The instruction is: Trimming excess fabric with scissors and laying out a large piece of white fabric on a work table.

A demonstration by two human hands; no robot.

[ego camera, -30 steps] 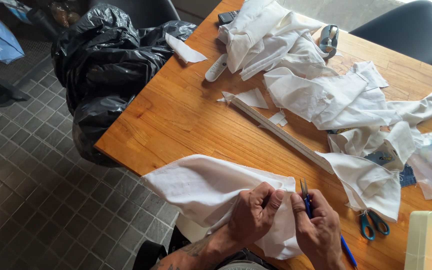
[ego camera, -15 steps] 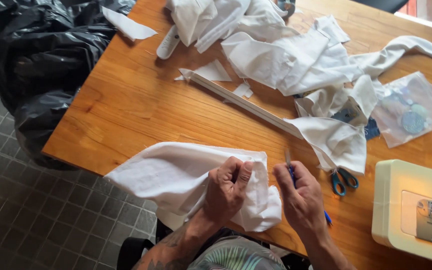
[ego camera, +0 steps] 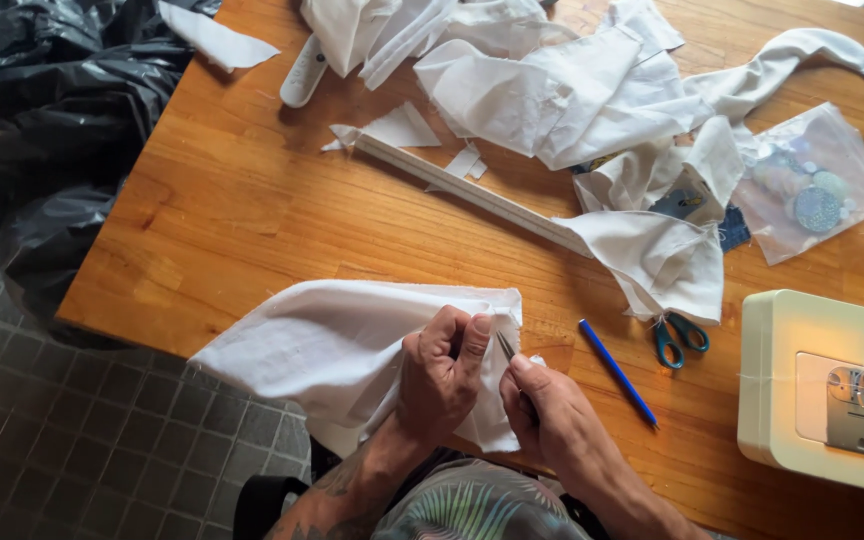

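Note:
My left hand (ego camera: 439, 375) pinches the edge of a white piece of cloth (ego camera: 322, 340) that lies over the near edge of the wooden table (ego camera: 242, 210). My right hand (ego camera: 552, 410) holds a small thin metal tool (ego camera: 505, 346), its tip against the cloth edge right beside my left thumb. The cloth drapes off the table toward my lap.
A blue pencil (ego camera: 618, 372) and teal-handled scissors (ego camera: 679, 335) lie right of my hands. A cream sewing machine (ego camera: 822, 390) stands at the right. A long white ruler (ego camera: 472, 192), a heap of white cloth (ego camera: 542, 80) and a clear bag (ego camera: 812, 185) lie farther back. Black plastic bags (ego camera: 42, 130) sit left.
The view has swung left and closer to my hands. The pencil now lies bare on the table beside my right hand. Both hands stay on the cloth edge.

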